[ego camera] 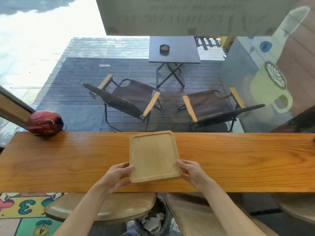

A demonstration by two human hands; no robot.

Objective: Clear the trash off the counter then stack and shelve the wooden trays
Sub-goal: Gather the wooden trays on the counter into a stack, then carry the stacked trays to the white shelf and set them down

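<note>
Wooden tray [154, 155]: it sits in the middle of the tabletop [238, 160], its far edge near the window side and its near corners reaching toward me. It is bare inside. A thin second edge shows under its near right corner, so it may already lie on another tray; I cannot tell for certain.

My left hand [117, 174]: closed on the tray's near left corner, thumb on the rim, fingers curled beneath. I take the corner because the raised rim gives the thumb something to press against.

My right hand [191, 172]: closed on the near right corner the same way, thumb on top, fingers tucked under the edge. The two grips mirror each other so the tray stays level and does not swing when it comes up.

Trash: I see none on the tabletop. Crumpled paper lies in the trash bin [151, 222] on the floor below, between the two stools [102, 206], so I judge the clearing part done.

Red helmet [45, 123]: at the far left of the tabletop, well apart from the tray and out of my path.

Step in hand: I judge this to be the lift or squaring-up of the tray before carrying it to a shelf, which is not in view.

Risk: holding only the near corners leaves the far end heavy; it could dip unless my fingers stay well under.
</note>
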